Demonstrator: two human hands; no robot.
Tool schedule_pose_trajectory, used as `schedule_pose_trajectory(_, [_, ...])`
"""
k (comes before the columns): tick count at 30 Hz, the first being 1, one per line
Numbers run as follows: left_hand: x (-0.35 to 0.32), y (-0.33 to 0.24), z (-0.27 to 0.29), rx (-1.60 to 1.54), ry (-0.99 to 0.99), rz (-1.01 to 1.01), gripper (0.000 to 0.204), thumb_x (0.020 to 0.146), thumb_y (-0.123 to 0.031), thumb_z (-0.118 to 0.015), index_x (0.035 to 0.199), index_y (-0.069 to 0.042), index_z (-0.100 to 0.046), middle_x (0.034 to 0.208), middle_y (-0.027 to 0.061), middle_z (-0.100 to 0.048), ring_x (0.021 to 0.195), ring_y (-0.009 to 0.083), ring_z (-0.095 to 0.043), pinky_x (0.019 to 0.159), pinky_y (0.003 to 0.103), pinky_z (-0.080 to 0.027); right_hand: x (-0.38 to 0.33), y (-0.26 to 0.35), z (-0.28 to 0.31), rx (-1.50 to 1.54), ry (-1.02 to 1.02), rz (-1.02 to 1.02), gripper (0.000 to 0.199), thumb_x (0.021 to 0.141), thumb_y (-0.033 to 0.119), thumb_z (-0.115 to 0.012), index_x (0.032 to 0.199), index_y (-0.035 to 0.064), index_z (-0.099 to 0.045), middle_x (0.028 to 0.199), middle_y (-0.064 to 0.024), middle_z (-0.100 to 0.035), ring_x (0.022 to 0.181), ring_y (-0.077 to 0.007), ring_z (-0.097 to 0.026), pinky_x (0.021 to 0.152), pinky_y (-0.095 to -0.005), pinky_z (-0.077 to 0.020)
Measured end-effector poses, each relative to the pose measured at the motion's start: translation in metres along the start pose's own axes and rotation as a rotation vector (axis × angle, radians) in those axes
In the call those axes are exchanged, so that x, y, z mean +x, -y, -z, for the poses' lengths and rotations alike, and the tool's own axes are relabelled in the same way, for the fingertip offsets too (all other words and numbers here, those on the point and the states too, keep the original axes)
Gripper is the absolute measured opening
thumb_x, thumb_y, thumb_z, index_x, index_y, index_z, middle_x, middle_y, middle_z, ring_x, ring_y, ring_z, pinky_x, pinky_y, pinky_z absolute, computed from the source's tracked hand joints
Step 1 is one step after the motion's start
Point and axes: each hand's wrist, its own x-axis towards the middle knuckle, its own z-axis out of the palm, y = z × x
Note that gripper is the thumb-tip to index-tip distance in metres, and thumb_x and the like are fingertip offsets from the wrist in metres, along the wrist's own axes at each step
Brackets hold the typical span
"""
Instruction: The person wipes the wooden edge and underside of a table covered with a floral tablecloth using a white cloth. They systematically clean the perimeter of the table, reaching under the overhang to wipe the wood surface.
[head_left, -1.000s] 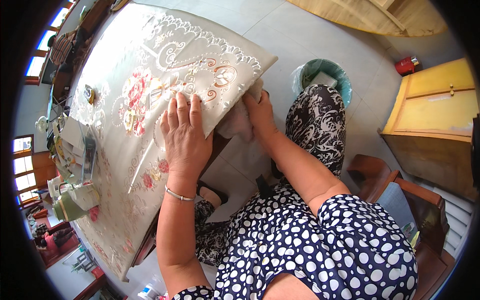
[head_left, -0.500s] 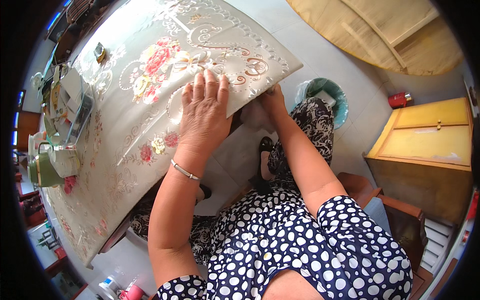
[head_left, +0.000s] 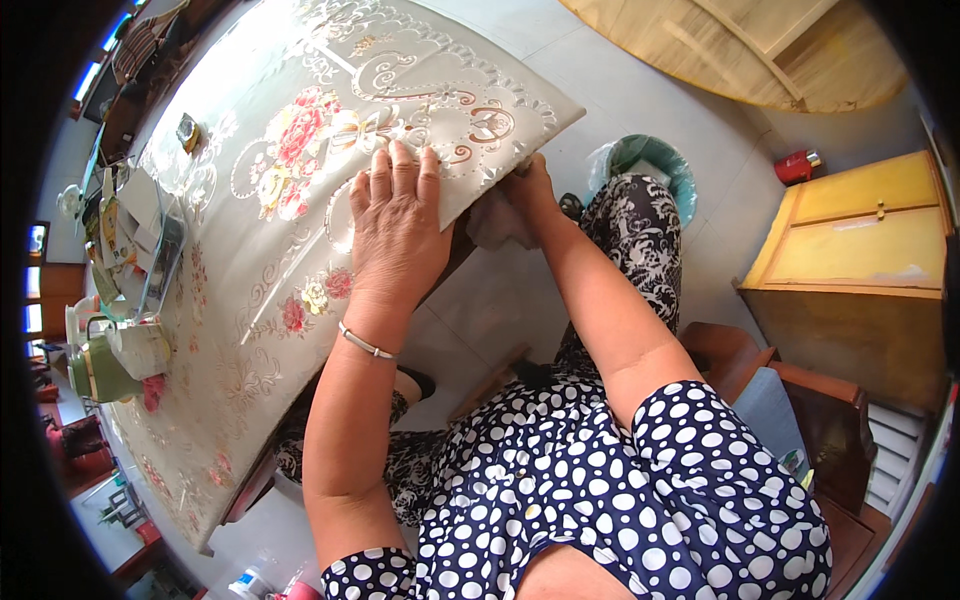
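Note:
My left hand (head_left: 398, 225) lies flat on the pale floral tablecloth (head_left: 300, 235), fingers stretched forward, with a thin bracelet (head_left: 366, 342) on the wrist. At the near right edge of the table, my right hand (head_left: 532, 190) is closed with its fingertips tucked under the cloth's rim, so what they grip is hidden. Just below that hand hangs a pale, thin, greyish sheet (head_left: 497, 222), and I cannot tell whether it is cloth or plastic.
A lined teal bin (head_left: 683, 190) stands beyond my right knee. To the right are a yellow cabinet (head_left: 860, 225), a red can (head_left: 796, 167) and a wooden chair (head_left: 820, 400). A clear tray of papers (head_left: 165, 255) and a green kettle (head_left: 105, 368) stand on the table's left side.
My right foot has moved forward from beneath my right arm to beside the bin. The whole view has shifted slightly. My left hand stays flat, and my right hand stays at the table edge.

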Motion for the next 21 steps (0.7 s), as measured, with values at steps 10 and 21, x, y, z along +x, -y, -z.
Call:
schedule_pose_trajectory(10, [-0.001, 0.001, -0.005, 0.088, 0.057, 0.005, 0.073, 0.08, -0.018, -0.071, 0.146, -0.007, -0.042, 0.148, 0.0198, -0.044, 0.139, 0.0365, -0.039, 0.113, 0.051, -0.03, -0.097, -0.002, -0.073, 0.205, 0.205, 0.013, 0.049, 0.084, 0.019, -0.072, 0.114, -0.0093, -0.046, 0.106, -0.0287, -0.065, 0.102, -0.0391, -0.066, 0.086, -0.0448, -0.0531])
schedule_pose_trajectory(21, [-0.002, 0.003, -0.005, 0.084, 0.062, -0.003, 0.075, 0.079, -0.019, -0.075, 0.146, -0.008, -0.042, 0.15, 0.0194, -0.043, 0.139, 0.0365, -0.039, 0.113, 0.05, -0.029, -0.122, -0.034, -0.129, 0.209, 0.421, 0.095, 0.06, 0.078, 0.045, -0.076, 0.108, -0.0067, -0.069, 0.104, -0.0301, -0.07, 0.105, -0.0432, -0.067, 0.085, -0.0414, -0.0542])
